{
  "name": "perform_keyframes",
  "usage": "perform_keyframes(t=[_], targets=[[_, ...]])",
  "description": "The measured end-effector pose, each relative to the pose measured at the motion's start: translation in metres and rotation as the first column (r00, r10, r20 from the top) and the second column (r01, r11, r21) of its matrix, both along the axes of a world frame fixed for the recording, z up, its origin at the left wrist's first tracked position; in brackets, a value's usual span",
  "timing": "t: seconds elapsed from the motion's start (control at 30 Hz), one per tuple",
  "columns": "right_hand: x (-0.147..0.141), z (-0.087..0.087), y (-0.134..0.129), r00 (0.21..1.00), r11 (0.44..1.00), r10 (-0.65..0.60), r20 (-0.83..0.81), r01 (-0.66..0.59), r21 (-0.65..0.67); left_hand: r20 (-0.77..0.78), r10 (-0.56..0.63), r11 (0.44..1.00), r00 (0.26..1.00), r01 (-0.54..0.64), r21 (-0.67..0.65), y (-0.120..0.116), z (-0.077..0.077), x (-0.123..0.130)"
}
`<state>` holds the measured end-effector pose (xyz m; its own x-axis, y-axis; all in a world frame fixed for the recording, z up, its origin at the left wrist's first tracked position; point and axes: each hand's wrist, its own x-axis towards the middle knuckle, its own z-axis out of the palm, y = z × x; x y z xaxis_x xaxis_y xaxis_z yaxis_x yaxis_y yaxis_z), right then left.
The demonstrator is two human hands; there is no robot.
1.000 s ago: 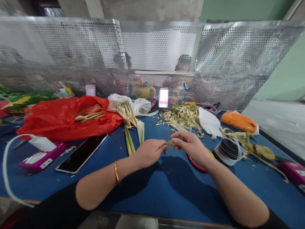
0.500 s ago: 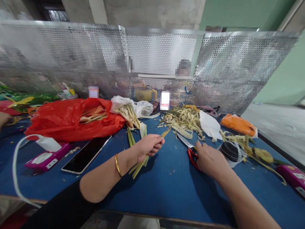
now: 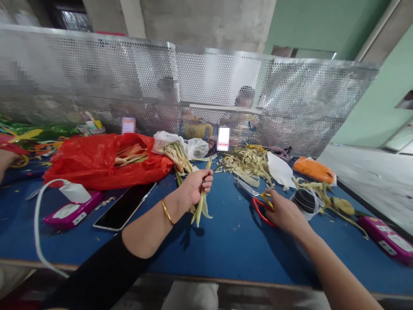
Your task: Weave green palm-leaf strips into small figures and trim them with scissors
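Note:
My left hand, a gold bangle on its wrist, is closed around a small bundle of pale yellow-green husk strips. The strips' tips poke out above the fist and their looser ends hang below it. To the right, my right hand has its fingers closed at the handles of a pair of scissors. These have red and yellow loops, and the blades lie low over the table, pointing away to the left. Behind the left wrist, more husk strips stick out of a clear plastic bag.
Husk scraps are heaped behind the scissors. A red plastic bag, a phone and a purple device lie left. A black spool, an orange packet and another purple device lie right. A perforated metal screen stands behind.
My left hand has turned so the husk bundle stands more upright and sits slightly further left. My right hand stays at the scissors, whose handles now show more. The camera view has shifted a little.

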<state>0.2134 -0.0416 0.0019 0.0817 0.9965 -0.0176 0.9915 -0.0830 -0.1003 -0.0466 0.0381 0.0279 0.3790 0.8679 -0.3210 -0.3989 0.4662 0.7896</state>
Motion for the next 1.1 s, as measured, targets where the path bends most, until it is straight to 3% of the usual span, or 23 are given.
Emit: perform_keyframes(t=[0.13,0.2,0.3,0.47,0.6,0.73,0.8,1.1], targets=[[-0.017,0.003,-0.006,0.937,0.999,-0.021,-0.35,0.028,0.015,0.027,0.038,0.999,0.999,-0.037,-0.012,-0.002,0.002,0.0],[-0.033,0.003,-0.002,0.9,1.0,-0.003,-0.437,0.008,0.009,0.029,0.023,0.999,0.999,-0.022,-0.031,-0.006,0.002,0.003],[-0.063,0.002,0.009,0.966,0.999,0.032,-0.258,-0.022,0.039,0.038,-0.009,0.999,0.999,0.011,-0.053,-0.01,0.0,0.008],[-0.095,0.001,0.02,0.989,0.989,0.118,-0.092,-0.109,0.103,0.061,-0.039,0.997,0.997,0.043,-0.066,-0.015,-0.006,0.006],[-0.07,0.005,0.018,0.988,0.981,0.147,0.047,-0.152,0.12,0.07,-0.049,0.995,0.996,0.055,-0.086,-0.021,-0.009,0.003],[-0.02,0.006,0.019,0.979,0.995,-0.026,0.203,0.005,0.103,0.082,-0.073,0.99,0.994,0.083,-0.114,-0.032,-0.01,0.008],[-0.005,0.003,0.021,0.961,0.997,-0.049,0.271,0.028,0.079,0.098,-0.103,0.986,0.99,0.115,-0.12,-0.038,-0.009,0.014],[-0.007,-0.018,0.03,0.911,0.995,-0.024,0.412,-0.019,0.1,0.128,-0.179,0.972,0.975,0.196,-0.131,-0.045,-0.02,0.016]])
